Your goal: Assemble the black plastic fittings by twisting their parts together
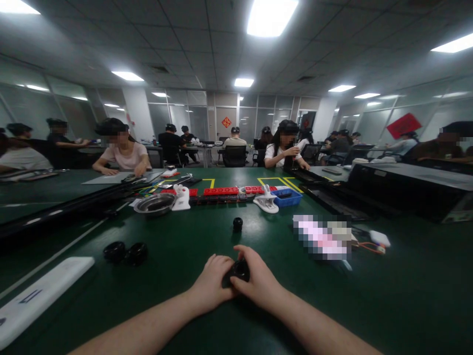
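Note:
Between my two hands, just over the green table point(177, 310), is a glossy black round part point(241, 269) with a hollow-looking top. My left hand point(213, 278) wraps its fingers and thumb around the part's left side. From the right, my right hand point(260, 276) grips the same part, thumb in front and index finger over the far side. The fingers hide much of it. A smaller black round piece point(237, 225) stands on the table beyond my hands. Off to the left lie two similar black round parts point(115, 252), side by side.
A metal bowl point(155, 204), white clamps point(181, 198), red strips point(221, 191) and a blue tray point(287, 198) line the table ahead. A long white piece point(44, 298) lies at left. A blurred-out item point(323, 237) lies at right. Co-workers point(123, 153) sit across.

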`<action>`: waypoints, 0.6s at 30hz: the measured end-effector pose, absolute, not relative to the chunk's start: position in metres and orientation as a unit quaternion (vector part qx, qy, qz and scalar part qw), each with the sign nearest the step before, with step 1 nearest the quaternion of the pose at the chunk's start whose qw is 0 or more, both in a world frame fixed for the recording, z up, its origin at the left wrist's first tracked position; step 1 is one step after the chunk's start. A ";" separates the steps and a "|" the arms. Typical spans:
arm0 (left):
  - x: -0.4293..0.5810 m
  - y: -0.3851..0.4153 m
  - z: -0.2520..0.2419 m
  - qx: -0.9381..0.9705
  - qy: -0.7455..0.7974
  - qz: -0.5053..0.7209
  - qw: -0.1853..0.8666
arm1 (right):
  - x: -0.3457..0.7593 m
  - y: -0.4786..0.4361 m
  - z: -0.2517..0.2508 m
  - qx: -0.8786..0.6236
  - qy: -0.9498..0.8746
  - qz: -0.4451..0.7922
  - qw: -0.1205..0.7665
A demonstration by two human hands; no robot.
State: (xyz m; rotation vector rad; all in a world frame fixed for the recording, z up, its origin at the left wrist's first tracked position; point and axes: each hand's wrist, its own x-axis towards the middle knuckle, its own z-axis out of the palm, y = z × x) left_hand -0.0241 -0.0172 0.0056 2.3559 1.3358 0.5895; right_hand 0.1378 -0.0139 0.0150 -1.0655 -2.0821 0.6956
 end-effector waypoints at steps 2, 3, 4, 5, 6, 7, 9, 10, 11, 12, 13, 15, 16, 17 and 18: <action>-0.024 -0.017 0.006 0.834 0.478 0.207 0.184 | 0.140 -0.014 0.015 -0.383 -0.807 0.295 0.339; -0.024 -0.017 0.006 0.833 0.479 0.207 0.183 | 0.141 -0.015 0.015 -0.374 -0.810 0.300 0.338; -0.024 -0.017 0.006 0.833 0.479 0.206 0.183 | 0.141 -0.016 0.016 -0.372 -0.811 0.299 0.339; -0.024 -0.017 0.005 0.834 0.477 0.206 0.185 | 0.141 -0.017 0.017 -0.376 -0.810 0.292 0.342; -0.024 -0.016 0.005 0.835 0.475 0.206 0.187 | 0.141 -0.018 0.018 -0.387 -0.807 0.280 0.346; -0.024 -0.016 0.005 0.835 0.474 0.207 0.189 | 0.140 -0.018 0.019 -0.399 -0.804 0.268 0.349; -0.025 -0.016 0.005 0.835 0.471 0.210 0.191 | 0.138 -0.018 0.021 -0.421 -0.798 0.249 0.352; -0.025 -0.016 0.005 0.836 0.470 0.210 0.191 | 0.138 -0.017 0.021 -0.425 -0.798 0.244 0.351; -0.025 -0.016 0.005 0.836 0.469 0.211 0.190 | 0.138 -0.017 0.020 -0.423 -0.800 0.243 0.350; -0.025 -0.015 0.005 0.837 0.469 0.210 0.190 | 0.138 -0.017 0.020 -0.414 -0.803 0.249 0.350; -0.025 -0.015 0.004 0.837 0.468 0.210 0.189 | 0.139 -0.017 0.020 -0.401 -0.807 0.258 0.349; -0.025 -0.015 0.004 0.838 0.469 0.207 0.188 | 0.140 -0.018 0.020 -0.374 -0.813 0.278 0.348; -0.025 -0.015 0.004 0.837 0.471 0.206 0.187 | 0.141 -0.018 0.021 -0.366 -0.816 0.284 0.347; -0.025 -0.015 0.004 0.837 0.473 0.204 0.185 | 0.142 -0.019 0.021 -0.365 -0.817 0.284 0.346; -0.025 -0.015 0.004 0.837 0.474 0.202 0.185 | 0.142 -0.020 0.021 -0.370 -0.816 0.279 0.345</action>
